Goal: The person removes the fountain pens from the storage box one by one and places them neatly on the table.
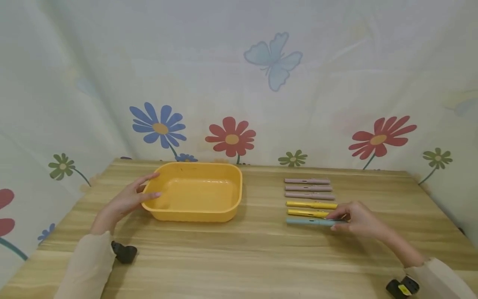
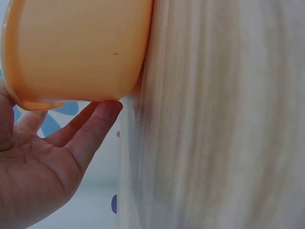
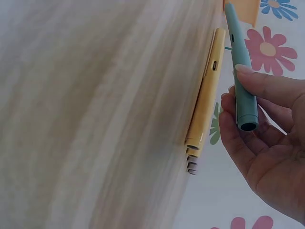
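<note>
A yellow plastic basin (image 1: 192,216) stands on the left half of the table. My left hand (image 1: 128,199) grips its left rim, thumb over the edge inside and other fingers against the outer wall, as the left wrist view (image 2: 50,164) also shows. Between the thumb and fingers of my right hand (image 1: 360,220) is a light teal pen (image 3: 242,88), raised just off the tabletop and pointing left. Beside it lie two yellow pens (image 1: 310,204), the nearer one partly covered by my fingers. Behind those rest three greyish-pink pens (image 1: 308,188), parallel in a column.
The wood-grain table (image 1: 239,261) ends at a pale cloth backdrop (image 1: 209,74) printed with flowers and a butterfly. Bare tabletop separates the basin from the pens. Small black devices sit at both wrists, the left (image 1: 125,253) close to the table surface.
</note>
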Tool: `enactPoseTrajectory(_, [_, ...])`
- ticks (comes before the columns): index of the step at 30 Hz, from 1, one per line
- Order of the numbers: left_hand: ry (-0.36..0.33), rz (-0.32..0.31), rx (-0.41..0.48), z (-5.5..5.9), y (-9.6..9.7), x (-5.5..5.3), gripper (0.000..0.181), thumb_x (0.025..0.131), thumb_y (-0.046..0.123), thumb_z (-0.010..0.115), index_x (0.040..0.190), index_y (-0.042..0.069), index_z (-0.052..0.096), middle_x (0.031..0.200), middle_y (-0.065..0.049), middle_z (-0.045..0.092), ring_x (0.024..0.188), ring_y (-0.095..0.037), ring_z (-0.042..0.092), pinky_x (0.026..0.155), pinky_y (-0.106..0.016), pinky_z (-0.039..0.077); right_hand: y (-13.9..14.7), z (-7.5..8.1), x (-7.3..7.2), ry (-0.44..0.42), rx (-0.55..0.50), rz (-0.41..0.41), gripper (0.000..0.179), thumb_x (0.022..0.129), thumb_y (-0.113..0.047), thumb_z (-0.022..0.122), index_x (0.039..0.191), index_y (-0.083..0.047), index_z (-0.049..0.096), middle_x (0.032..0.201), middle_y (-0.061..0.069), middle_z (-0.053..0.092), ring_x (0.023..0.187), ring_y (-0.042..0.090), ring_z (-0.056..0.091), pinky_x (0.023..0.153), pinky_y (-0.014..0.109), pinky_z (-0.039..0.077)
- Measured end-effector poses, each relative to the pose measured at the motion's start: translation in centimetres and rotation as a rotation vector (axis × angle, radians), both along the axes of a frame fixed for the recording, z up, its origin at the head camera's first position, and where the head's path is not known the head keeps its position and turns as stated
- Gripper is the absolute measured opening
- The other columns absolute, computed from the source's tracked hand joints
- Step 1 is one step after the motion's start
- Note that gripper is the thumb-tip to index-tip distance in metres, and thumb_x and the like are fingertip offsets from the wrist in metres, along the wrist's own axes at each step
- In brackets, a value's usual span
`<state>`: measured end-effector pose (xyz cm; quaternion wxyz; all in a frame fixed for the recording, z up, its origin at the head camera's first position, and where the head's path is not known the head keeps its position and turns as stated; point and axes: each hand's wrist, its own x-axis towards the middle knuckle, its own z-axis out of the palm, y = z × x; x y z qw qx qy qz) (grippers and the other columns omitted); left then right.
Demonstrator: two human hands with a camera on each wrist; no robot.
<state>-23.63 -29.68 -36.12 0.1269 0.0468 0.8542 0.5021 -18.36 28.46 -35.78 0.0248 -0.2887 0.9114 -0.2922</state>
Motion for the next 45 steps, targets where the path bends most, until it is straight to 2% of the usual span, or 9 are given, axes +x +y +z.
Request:
enactPoseTrajectory(11, [-0.011, 0.007, -0.012, 0.8, 0.1, -0.6, 0.08, 0.085, 0.028, 0.063, 0.147, 0.015, 0.014, 0.146, -0.03, 0.009, 0.124, -0.047, 0.031, 0.087, -0.045, 0.048, 0.2, -0.1, -0.6, -0.054, 0.051, -0.082, 0.017, 0.072, -0.007, 0.074, 0.088, -0.003, 0.071, 0.086, 0.003, 0.066, 0.071, 0.002, 0.052, 0.06, 0.02, 0.048])
enactPoseTrajectory(15, [-0.003, -0.002, -0.029, 0.8, 0.1, -0.6, 0.08, 0.086, 0.029, 0.063, 0.147, 0.015, 0.013, 0.145, -0.032, 0.01, 0.125, -0.047, 0.03, 0.089, -0.048, 0.045, 0.4, -0.2, -0.7, -0.039, 0.05, -0.067, 0.017, 0.072, -0.008, 0.075, 0.088, -0.002, 0.071, 0.085, 0.003, 0.067, 0.072, 0.002, 0.054, 0.061, 0.021, 0.05])
enactPoseTrajectory(22, [-0.011, 0.006, -0.041, 1.0, 0.0, -0.4, 0.082, 0.085, 0.032, 0.064, 0.147, 0.014, 0.014, 0.147, -0.028, 0.008, 0.127, -0.047, 0.026, 0.09, -0.049, 0.044, 0.3, 0.0, -0.8, -0.021, 0.091, -0.04, 0.018, 0.072, -0.01, 0.075, 0.088, -0.003, 0.071, 0.085, 0.002, 0.067, 0.073, 0.004, 0.055, 0.063, 0.024, 0.051])
enactPoseTrajectory(37, [-0.032, 0.006, -0.047, 0.6, 0.1, -0.2, 0.083, 0.084, 0.033, 0.064, 0.147, 0.015, 0.014, 0.149, -0.025, 0.004, 0.129, -0.049, 0.018, 0.094, -0.056, 0.037, 0.2, -0.8, -0.6, 0.003, 0.107, 0.001, 0.018, 0.07, -0.007, 0.076, 0.086, -0.001, 0.071, 0.084, 0.003, 0.068, 0.074, 0.006, 0.059, 0.061, 0.024, 0.051])
enactPoseTrajectory(45, [-0.033, 0.014, -0.062, 0.2, 0.1, 0.1, 0.083, 0.083, 0.035, 0.065, 0.147, 0.015, 0.015, 0.148, -0.027, 0.006, 0.128, -0.048, 0.022, 0.093, -0.054, 0.039, 0.2, -1.2, -0.5, 0.001, 0.108, 0.011, 0.017, 0.07, -0.005, 0.075, 0.086, -0.001, 0.071, 0.084, 0.003, 0.068, 0.074, 0.007, 0.059, 0.061, 0.023, 0.051])
